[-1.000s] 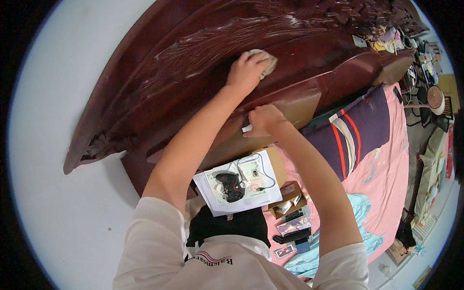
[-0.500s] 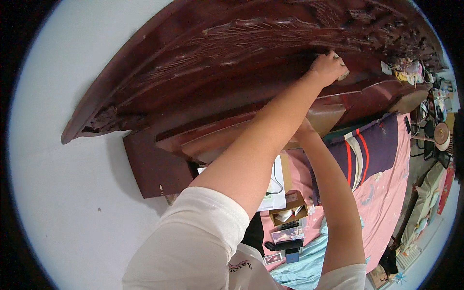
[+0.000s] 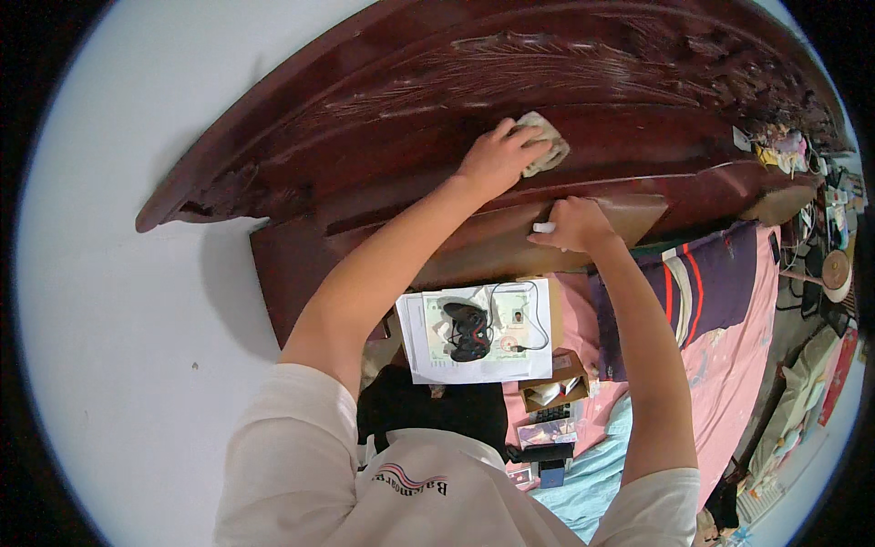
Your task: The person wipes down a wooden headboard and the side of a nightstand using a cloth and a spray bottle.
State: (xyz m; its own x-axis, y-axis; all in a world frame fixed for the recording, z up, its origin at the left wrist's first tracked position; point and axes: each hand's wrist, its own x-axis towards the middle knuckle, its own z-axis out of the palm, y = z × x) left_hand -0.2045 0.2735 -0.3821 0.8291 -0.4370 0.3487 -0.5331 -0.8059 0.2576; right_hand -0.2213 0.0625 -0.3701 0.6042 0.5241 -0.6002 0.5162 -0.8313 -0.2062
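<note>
My left hand (image 3: pixel 499 160) grips a folded beige cloth (image 3: pixel 548 146) and presses it against the smooth panel of a dark red-brown carved wooden headboard (image 3: pixel 410 150). Nearer to me, my right hand (image 3: pixel 581 224) is closed around a small white object (image 3: pixel 544 227); only its end sticks out past the fingers, so its kind cannot be made out. That hand is over the brown padded lower section (image 3: pixel 629 214) of the headboard.
A black game controller (image 3: pixel 467 330) with a cable lies on papers (image 3: pixel 428 369). Beside it stand an open cardboard box (image 3: pixel 561 401) and small boxed items. A dark striped pillow (image 3: pixel 720 292) rests on the pink bedsheet (image 3: pixel 747 365). A white wall (image 3: pixel 137 365) borders the left.
My left hand has slid left along the panel with the cloth, which shows more now. The right hand, earlier mostly hidden behind the left arm, is in plain sight.
</note>
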